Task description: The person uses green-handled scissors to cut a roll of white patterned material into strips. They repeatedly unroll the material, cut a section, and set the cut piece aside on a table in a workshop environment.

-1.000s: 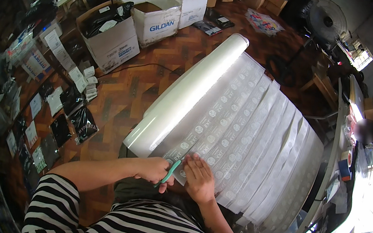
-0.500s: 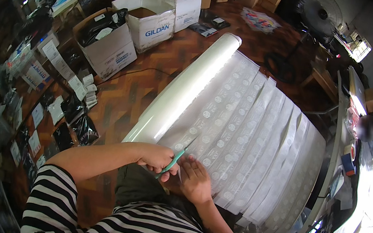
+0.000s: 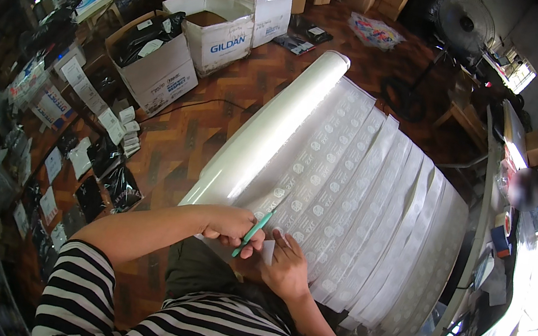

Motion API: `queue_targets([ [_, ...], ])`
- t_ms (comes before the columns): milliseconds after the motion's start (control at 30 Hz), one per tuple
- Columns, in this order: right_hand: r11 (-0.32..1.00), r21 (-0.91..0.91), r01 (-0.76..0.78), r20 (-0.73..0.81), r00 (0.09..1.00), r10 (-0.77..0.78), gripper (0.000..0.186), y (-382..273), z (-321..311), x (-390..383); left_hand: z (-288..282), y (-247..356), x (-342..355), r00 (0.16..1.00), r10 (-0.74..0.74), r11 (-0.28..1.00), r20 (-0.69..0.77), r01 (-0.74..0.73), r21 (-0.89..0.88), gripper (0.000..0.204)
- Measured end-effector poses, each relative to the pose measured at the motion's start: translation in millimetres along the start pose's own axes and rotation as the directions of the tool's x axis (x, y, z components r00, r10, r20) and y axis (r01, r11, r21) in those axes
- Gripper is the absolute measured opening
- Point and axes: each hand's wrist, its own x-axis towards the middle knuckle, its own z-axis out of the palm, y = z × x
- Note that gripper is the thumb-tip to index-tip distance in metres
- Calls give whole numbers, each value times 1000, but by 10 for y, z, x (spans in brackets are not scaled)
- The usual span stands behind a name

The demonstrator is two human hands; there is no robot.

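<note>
Underneath it all runs the parquet floor (image 3: pixel 174 134), brown and patterned, showing to the left of the roll. And here's the big spread: translucent printed film (image 3: pixel 378 176), layered in overlapping strips with rows of pale round emblems, fanning out to the right of the roll. The roll of glossy plastic film (image 3: pixel 271 130) itself lies at a slant, bright light streaking along its length.

Over to the left of the roll's far end stand three open cartons, the white middle carton (image 3: pixel 216 33) flanked by a carton with black plastic bags (image 3: pixel 158 77) and another white carton (image 3: pixel 275 14). Beyond the roll, off to the right, there's a pedestal fan (image 3: pixel 465 27); nearer the roll's far end, colourful sheets (image 3: pixel 375 32) lie on the floor. Well left of the roll, black plastic packets (image 3: pixel 121 185) sit in a cluster.

Now the hands! Just right of the roll's near end, the right hand (image 3: pixel 286 267) lies over the film's near edge, fingers reaching forward; whether its thumb pinches anything, I can't tell. At the roll's near end, the left hand (image 3: pixel 233 226) curls tightly around green-handled scissors (image 3: pixel 251 236), angled up toward the film, blade tips hard to make out.
</note>
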Motion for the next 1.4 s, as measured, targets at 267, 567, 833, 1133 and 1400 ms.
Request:
queue_targets([
  [267,999,-11,32,51,998,-32,25,32,-34,-5,-69,63,76,998,47,999,40,-46,-22,17],
  [567,999,-14,50,15,999,-50,22,1,-47,31,-30,114,208,997,70,997,19,-69,-40,18],
  [833,999,-11,48,62,997,-48,27,-8,-51,45,-89,168,277,998,61,998,30,-62,15,17],
  [1133,1000,-3,26,95,995,-25,31,-6,-26,39,-163,500,462,995,80,996,-63,-79,31,19],
  [1400,991,124,43,72,996,-52,31,16,-212,128,-183,740,476,991,63,983,-115,-42,180,20],
])
